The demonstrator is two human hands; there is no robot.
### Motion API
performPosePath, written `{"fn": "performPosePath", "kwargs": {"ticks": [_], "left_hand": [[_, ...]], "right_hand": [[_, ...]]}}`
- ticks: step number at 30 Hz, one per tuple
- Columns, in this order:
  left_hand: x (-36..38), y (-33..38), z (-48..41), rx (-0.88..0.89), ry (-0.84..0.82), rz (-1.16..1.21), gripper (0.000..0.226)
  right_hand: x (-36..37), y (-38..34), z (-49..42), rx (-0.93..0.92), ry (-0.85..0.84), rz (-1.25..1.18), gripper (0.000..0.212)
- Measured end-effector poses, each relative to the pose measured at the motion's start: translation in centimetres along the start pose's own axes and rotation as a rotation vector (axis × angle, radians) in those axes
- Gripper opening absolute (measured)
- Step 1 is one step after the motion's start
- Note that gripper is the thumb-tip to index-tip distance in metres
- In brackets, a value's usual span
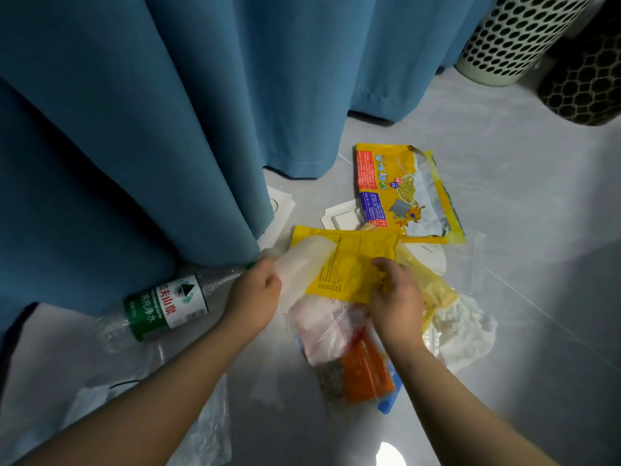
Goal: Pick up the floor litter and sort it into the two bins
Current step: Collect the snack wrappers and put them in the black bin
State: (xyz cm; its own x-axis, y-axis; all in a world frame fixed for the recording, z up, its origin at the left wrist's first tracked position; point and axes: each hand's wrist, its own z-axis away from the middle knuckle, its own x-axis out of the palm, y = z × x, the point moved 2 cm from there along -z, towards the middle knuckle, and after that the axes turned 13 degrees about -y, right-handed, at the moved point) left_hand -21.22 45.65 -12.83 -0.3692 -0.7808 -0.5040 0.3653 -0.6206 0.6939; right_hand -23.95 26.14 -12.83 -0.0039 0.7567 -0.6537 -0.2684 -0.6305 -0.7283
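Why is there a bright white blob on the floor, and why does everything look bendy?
Head view: the blob is light glaring off the glossy floor; the wide lens bows the curtain; the corners look dark; the left hand and right hand gripping the yellow bag look sharp.

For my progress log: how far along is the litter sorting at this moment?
Done: nothing shows as binned; the white bin and the dark bin stand apart, insides hidden. In hand: left hand and right hand both grip the yellow wrapper. Left: the water bottle, printed bag and orange packet lie on the floor.
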Motion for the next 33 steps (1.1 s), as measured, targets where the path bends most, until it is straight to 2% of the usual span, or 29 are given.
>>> {"fn": "performPosePath", "kwargs": {"ticks": [3, 6, 9, 15, 18, 22, 27, 28, 29, 31, 33], "left_hand": [[-0.6, 0.7, 1.3, -0.148, -0.009, 0.437, 0.03], [-0.6, 1.7, 2.3, -0.311, -0.198, 0.875, 0.018], [0.0, 1.8, 2.5, -0.409, -0.285, 1.211, 0.009], [2.1, 1.9, 2.7, -0.392, -0.428, 1.296, 0.01], [2.1, 1.6, 3.0, -0.405, -0.413, 1.213, 0.007], [1.4, 0.2, 2.6, -0.347, -0.301, 1.322, 0.015], [0.9, -0.9, 2.3, -0.305, -0.22, 1.283, 0.022], [0.8, -1.0, 2.3, -0.298, -0.206, 1.268, 0.022], [0.8, -1.2, 2.1, -0.291, -0.188, 1.25, 0.022], [0.7, -1.6, 2.0, -0.269, -0.17, 1.187, 0.022], [0.8, -1.8, 1.9, -0.25, -0.176, 1.082, 0.026]], "right_hand": [[-0.8, -0.7, 0.5, 0.115, 0.122, -0.193, 0.053], [-1.3, -0.9, 0.6, 0.228, 0.222, -0.446, 0.061], [-1.9, -1.4, 1.2, 0.331, 0.245, -0.77, 0.068], [-0.4, -2.5, 2.5, 0.345, 0.036, -1.027, 0.081], [1.3, -2.9, 2.8, 0.314, -0.162, -1.057, 0.063], [2.6, -4.0, 3.2, 0.28, -0.352, -0.954, 0.04], [2.4, -2.3, 2.8, 0.252, -0.2, -0.394, 0.019], [2.5, -2.0, 2.9, 0.23, -0.173, -0.313, 0.024], [2.6, -1.8, 2.9, 0.218, -0.149, -0.288, 0.03], [2.6, -1.9, 3.0, 0.221, -0.137, -0.341, 0.027], [2.5, -1.9, 2.8, 0.25, -0.129, -0.404, 0.032]]}}
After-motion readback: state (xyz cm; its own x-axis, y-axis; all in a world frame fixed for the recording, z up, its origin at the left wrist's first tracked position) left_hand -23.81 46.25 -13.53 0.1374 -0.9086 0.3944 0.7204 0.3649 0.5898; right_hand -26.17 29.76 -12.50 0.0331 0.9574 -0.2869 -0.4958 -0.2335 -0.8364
